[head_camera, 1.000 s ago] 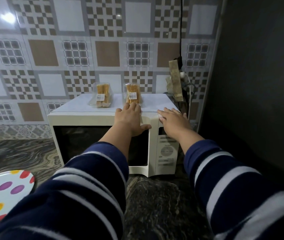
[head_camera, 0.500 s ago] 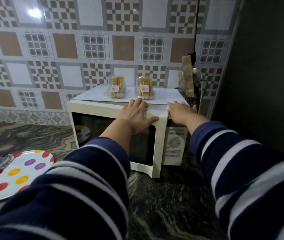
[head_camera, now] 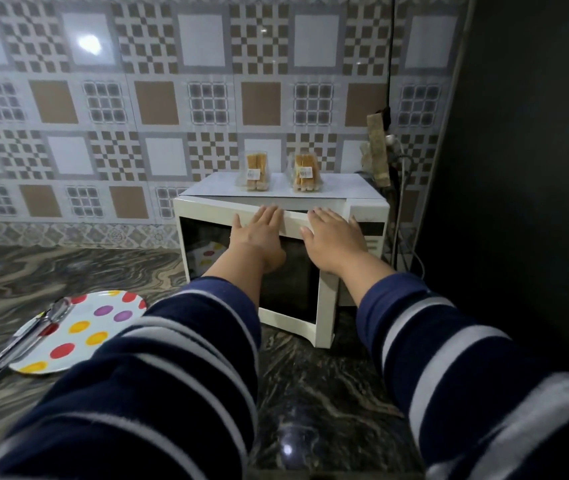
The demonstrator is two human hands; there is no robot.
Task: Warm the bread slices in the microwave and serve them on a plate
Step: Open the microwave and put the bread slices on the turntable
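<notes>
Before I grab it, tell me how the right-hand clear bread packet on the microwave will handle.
The clear plastic packet of bread slices probably weighs little and crushes easily. Standing tall and narrow on the white microwave, it may tip if nudged. The plastic looks slick.

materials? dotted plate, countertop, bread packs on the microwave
Dotted plate: looks like melamine or plastic; thin rim, printed dots, soft sheen. Could be glazed ceramic.
Countertop: polished stone, probably marble or granite; swirling dark veins, a mirror-like light spot near the front edge.
Bread packs: clear thin plastic, wrap or rigid shell unclear; slices show through, each with a white paper label.
</notes>
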